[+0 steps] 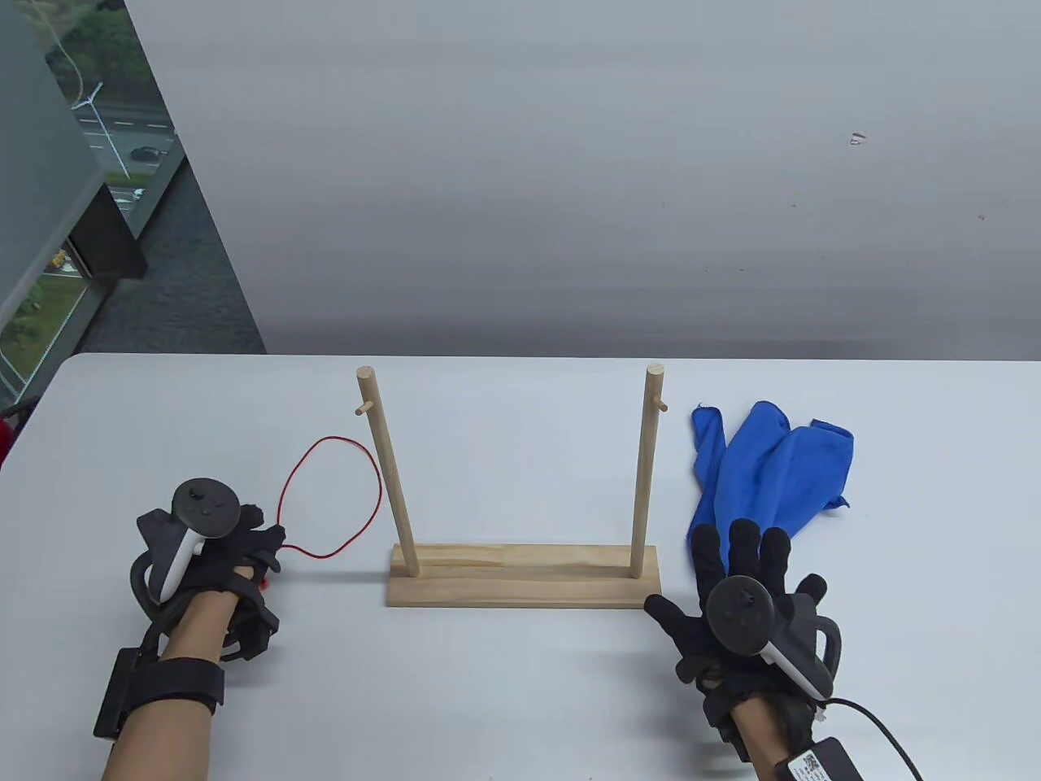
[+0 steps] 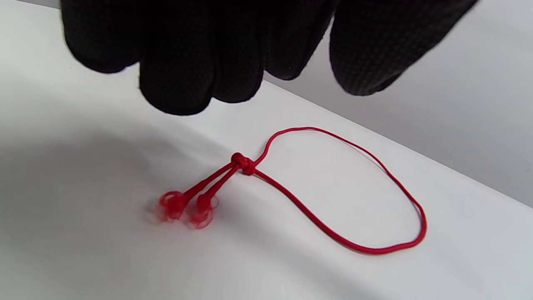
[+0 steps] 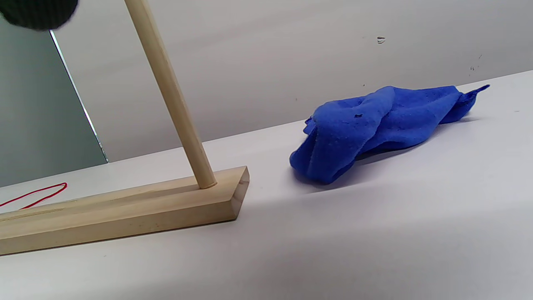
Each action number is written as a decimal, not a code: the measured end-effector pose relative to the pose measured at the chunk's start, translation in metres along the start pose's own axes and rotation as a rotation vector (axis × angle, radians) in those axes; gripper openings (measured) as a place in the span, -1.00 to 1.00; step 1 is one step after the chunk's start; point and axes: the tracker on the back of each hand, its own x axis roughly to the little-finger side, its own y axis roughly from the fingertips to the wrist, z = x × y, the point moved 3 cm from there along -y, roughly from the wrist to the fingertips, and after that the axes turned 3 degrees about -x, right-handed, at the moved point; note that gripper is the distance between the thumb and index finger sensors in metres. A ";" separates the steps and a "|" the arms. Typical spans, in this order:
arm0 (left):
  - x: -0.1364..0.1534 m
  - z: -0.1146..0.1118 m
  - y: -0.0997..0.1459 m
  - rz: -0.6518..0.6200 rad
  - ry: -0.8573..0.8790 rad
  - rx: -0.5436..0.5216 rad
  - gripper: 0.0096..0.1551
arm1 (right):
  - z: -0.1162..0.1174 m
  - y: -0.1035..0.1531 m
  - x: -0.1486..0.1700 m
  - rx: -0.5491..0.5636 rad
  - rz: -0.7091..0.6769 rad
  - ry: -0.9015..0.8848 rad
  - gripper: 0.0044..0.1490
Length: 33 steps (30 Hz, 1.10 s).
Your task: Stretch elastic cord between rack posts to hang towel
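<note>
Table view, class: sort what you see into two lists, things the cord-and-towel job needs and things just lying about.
Needed for the job:
red elastic cord, a knotted loop on the table under the left hand
wooden rack, with left post and right post
blue towel, crumpled in front of the right hand

Just lying about:
black cable by the right wrist

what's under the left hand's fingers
The knotted end of the red cord with two frayed tails lies on the white table just below the left hand's fingers, which hover without touching. Nothing is hidden there.
</note>
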 end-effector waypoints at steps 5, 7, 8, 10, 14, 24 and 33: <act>0.009 -0.003 -0.007 0.045 0.022 0.021 -0.33 | 0.001 0.000 0.000 -0.002 0.000 -0.002 0.22; 0.012 -0.004 -0.010 0.060 0.011 0.025 -0.32 | 0.001 0.000 0.000 -0.006 0.001 -0.004 0.22; 0.013 -0.005 -0.010 0.064 0.005 0.027 -0.31 | 0.001 0.000 0.000 -0.008 0.001 -0.004 0.22; 0.015 -0.006 -0.011 0.064 -0.016 0.023 -0.30 | 0.001 0.000 0.000 -0.009 0.001 -0.004 0.22; 0.017 -0.012 -0.014 0.073 -0.052 0.067 -0.28 | 0.001 -0.001 0.000 -0.009 0.000 -0.006 0.22; 0.012 -0.034 -0.019 0.067 -0.260 0.114 -0.27 | 0.003 -0.001 0.000 -0.023 0.004 -0.005 0.22; 0.007 -0.043 -0.020 0.057 -0.356 0.094 -0.33 | 0.004 -0.002 -0.001 -0.026 0.004 -0.004 0.22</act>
